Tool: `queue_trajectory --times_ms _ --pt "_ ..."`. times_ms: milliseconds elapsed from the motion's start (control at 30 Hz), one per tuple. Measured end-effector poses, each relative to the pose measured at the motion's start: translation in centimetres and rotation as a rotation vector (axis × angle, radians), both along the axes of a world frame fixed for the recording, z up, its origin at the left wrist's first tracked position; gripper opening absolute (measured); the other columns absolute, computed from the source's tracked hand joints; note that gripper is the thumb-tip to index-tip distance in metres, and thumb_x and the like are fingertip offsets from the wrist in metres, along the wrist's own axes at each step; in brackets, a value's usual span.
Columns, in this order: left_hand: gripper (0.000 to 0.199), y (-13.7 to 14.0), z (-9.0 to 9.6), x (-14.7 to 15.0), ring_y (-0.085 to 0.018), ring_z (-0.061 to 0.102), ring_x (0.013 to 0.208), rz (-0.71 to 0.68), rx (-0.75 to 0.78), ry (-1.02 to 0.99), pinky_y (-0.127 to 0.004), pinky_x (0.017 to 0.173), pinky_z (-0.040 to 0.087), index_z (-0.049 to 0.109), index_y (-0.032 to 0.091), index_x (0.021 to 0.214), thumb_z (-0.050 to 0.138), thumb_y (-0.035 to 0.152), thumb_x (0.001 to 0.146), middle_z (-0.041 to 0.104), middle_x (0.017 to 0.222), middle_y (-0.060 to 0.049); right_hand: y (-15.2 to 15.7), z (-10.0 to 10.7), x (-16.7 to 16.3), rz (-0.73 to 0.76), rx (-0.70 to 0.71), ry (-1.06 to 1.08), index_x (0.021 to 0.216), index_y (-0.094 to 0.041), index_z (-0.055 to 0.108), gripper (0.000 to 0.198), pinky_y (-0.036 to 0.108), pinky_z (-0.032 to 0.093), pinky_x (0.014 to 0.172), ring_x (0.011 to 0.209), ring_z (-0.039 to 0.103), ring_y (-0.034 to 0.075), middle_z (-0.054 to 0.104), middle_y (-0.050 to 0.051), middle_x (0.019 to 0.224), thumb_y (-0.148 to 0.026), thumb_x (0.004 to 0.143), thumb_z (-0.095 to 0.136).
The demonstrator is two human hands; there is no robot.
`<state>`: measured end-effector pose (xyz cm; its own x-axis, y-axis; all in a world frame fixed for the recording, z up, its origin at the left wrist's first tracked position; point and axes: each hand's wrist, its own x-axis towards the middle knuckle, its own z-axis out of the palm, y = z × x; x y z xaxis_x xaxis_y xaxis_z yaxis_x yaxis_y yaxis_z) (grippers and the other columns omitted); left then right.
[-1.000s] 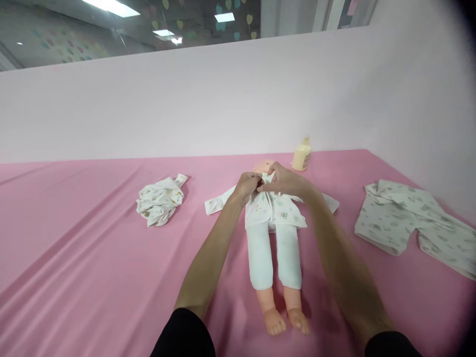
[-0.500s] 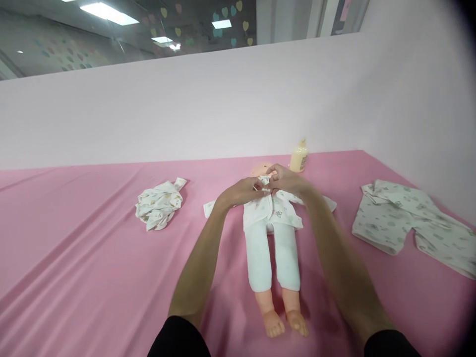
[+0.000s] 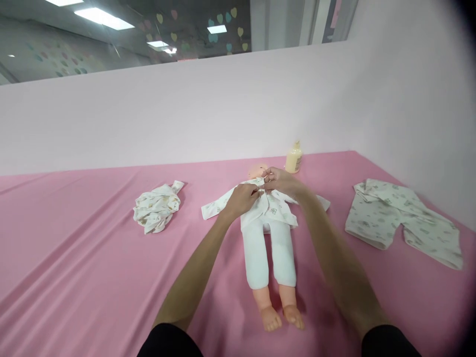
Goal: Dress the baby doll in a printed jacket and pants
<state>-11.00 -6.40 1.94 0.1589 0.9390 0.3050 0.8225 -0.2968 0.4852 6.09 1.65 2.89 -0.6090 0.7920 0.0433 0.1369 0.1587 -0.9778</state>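
A baby doll (image 3: pixel 283 253) lies on its back, its feet toward me and its head largely behind my right hand. It wears a white printed baby jacket (image 3: pixel 277 214) with both sleeves spread out sideways. At the upper chest, my left hand (image 3: pixel 243 198) has its fingers closed on the jacket's front edge. My right hand (image 3: pixel 281 181) pinches the jacket near the collar, just right of the left fingertips. The small part of the fabric between the fingers is hidden.
A pink sheet (image 3: pixel 92 277) covers the surface. A crumpled printed cloth (image 3: pixel 156 208) lies to the left, printed baby pants (image 3: pixel 401 218) to the right. Behind the doll stands a yellow pump bottle (image 3: pixel 293 158), near the white wall (image 3: pixel 167 119).
My left hand has turned and drawn slightly down and left on the jacket front, baring more of the left sleeve. The right hand keeps its place by the collar. The view has shifted slightly.
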Motion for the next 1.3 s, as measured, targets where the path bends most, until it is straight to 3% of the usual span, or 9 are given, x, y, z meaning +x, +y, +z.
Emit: queue_trajectory --times_ms 267,367,700,933,1300 --pt "0.029 -0.7 -2.3 0.2 -0.013 0.047 0.067 -0.027 0.041 -0.273 -0.027 0.065 0.035 0.054 0.018 0.07 0.049 0.035 0.094 0.057 0.073 0.001 -0.4 -1.6 0.6 0.09 -0.035 0.122 0.108 -0.018 0.061 0.035 0.025 0.049 0.07 0.071 0.061 0.01 0.064 -0.001 0.088 -0.018 0.075 0.074" --pt "0.027 -0.6 -3.1 0.3 -0.015 0.053 0.074 -0.004 0.096 -0.282 -0.027 0.07 0.038 0.061 0.019 0.077 0.049 0.035 0.095 0.063 0.08 0.0 -0.9 -2.4 1.0 0.054 -0.051 0.172 0.112 -0.018 0.06 0.038 0.025 0.05 0.074 0.073 0.062 0.01 0.065 -0.001 0.089 -0.022 0.077 0.074" --pt "0.029 -1.0 -3.7 0.9 -0.016 0.054 0.076 0.055 0.259 -0.002 -0.028 0.07 0.035 0.063 0.018 0.083 0.041 0.026 0.1 0.065 0.084 -0.003 -1.6 -3.1 0.8 -0.163 -0.045 0.223 0.103 -0.015 0.066 0.027 0.024 0.053 0.069 0.065 0.062 0.009 0.066 -0.001 0.075 -0.025 0.08 0.076" --pt "0.027 -0.9 -4.0 1.1 -0.016 0.053 0.075 0.08 0.273 -0.023 -0.028 0.069 0.034 0.063 0.019 0.084 0.042 0.023 0.099 0.064 0.08 -0.003 -2.4 -2.4 0.7 -0.211 -0.018 0.144 0.102 -0.013 0.068 0.02 0.022 0.055 0.068 0.062 0.063 0.009 0.067 0.001 0.074 -0.017 0.083 0.072" --pt "0.025 -0.9 -4.1 1.1 -0.016 0.055 0.076 0.115 0.257 -0.074 -0.028 0.07 0.035 0.065 0.019 0.084 0.045 0.026 0.098 0.067 0.083 -0.003 -2.0 -3.0 0.5 -0.235 -0.009 0.144 0.096 -0.014 0.069 0.014 0.021 0.057 0.064 0.061 0.064 0.01 0.067 0.001 0.07 -0.016 0.083 0.071"
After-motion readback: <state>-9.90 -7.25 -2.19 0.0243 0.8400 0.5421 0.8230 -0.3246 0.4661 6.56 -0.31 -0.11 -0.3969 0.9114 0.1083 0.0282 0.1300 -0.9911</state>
